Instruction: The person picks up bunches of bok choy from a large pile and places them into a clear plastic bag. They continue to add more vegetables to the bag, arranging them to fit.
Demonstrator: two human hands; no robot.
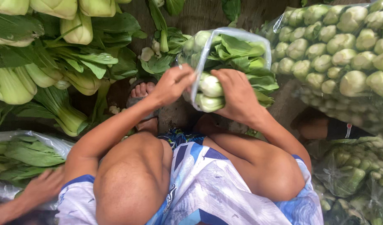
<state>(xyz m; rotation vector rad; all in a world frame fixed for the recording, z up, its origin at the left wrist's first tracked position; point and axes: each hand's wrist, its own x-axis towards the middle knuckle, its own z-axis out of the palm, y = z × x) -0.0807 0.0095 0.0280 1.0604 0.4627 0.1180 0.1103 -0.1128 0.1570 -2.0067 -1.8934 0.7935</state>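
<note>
- Clear, glossy plastic bag bulges with pale-stemmed, green-leaved bok choy.
- Left hand pinches the bag's rim.
- Right hand grasps the smooth bulbous stems.

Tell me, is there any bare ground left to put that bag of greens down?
Little. One bare patch of ground shows above the clear bag, between the loose greens and the packed bags. Another lies by the foot. Both hands, left and right, grip the bag. Elsewhere it's crowded.

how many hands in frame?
3. The left hand grips the clear bag rim, the right hand holds bok choy in it, and another person's hand is lower left. Others may be hidden.
</note>
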